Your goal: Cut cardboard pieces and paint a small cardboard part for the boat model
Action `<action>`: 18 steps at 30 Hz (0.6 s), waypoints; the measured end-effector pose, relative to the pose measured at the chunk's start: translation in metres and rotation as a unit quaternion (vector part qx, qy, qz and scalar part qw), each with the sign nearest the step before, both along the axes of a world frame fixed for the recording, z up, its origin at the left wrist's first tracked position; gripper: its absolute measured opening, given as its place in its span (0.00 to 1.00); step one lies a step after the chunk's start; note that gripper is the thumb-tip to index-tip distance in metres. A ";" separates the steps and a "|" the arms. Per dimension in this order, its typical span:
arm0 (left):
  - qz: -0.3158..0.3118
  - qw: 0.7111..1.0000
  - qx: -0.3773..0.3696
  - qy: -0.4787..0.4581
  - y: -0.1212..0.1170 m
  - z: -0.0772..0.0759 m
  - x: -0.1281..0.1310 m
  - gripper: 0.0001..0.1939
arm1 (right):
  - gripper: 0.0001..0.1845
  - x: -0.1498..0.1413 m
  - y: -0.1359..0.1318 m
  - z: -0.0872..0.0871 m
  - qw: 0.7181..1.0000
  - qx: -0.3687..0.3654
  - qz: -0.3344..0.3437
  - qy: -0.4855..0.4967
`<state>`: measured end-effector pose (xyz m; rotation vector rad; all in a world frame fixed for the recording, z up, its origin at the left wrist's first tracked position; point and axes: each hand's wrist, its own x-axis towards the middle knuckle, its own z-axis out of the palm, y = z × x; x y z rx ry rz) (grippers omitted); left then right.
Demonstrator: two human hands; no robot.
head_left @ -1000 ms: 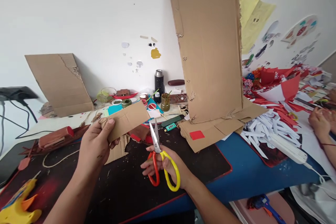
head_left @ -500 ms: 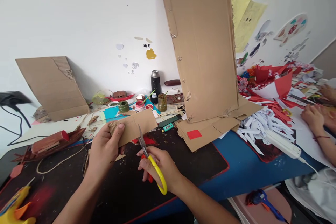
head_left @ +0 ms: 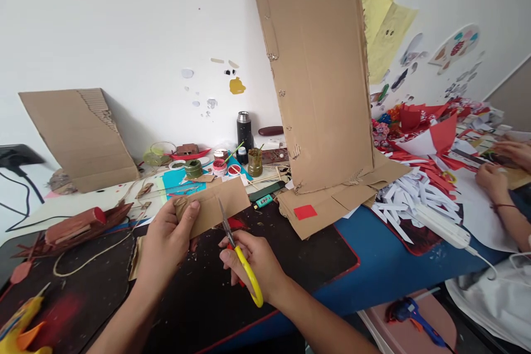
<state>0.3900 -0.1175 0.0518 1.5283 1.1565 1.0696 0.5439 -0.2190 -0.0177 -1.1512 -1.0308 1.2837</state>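
My left hand [head_left: 171, 232] pinches the left end of a small cardboard piece [head_left: 228, 200], thumb on top, above the black mat [head_left: 286, 254]. In my right hand [head_left: 253, 257] is a pair of scissors [head_left: 251, 276] with yellow and red handles, my fingers through the loops. The blades point up and reach over the cardboard near its middle. From this angle they look nearly closed, and I cannot tell how deep they cut. Behind the cardboard lie a turquoise glue-stick-like item [head_left: 263, 201] and paint jars [head_left: 193, 169].
A tall cardboard sheet [head_left: 319, 77] leans on the wall over flat cardboard pieces [head_left: 311, 221]. White paper strips [head_left: 404, 196] pile at right, near another person's hands [head_left: 493, 182]. At left lie a reddish model boat [head_left: 78, 227] and a yellow hot-glue gun [head_left: 22, 323].
The scissors and cardboard stay in my hands, with the right hand's red handle now less visible. The whole view has shifted slightly. At right the other person's hands have moved.
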 end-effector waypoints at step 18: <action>0.007 0.999 -0.004 -0.052 -0.006 -0.006 0.004 0.27 | 0.13 -0.007 0.002 -0.009 0.991 0.047 -0.082 -0.098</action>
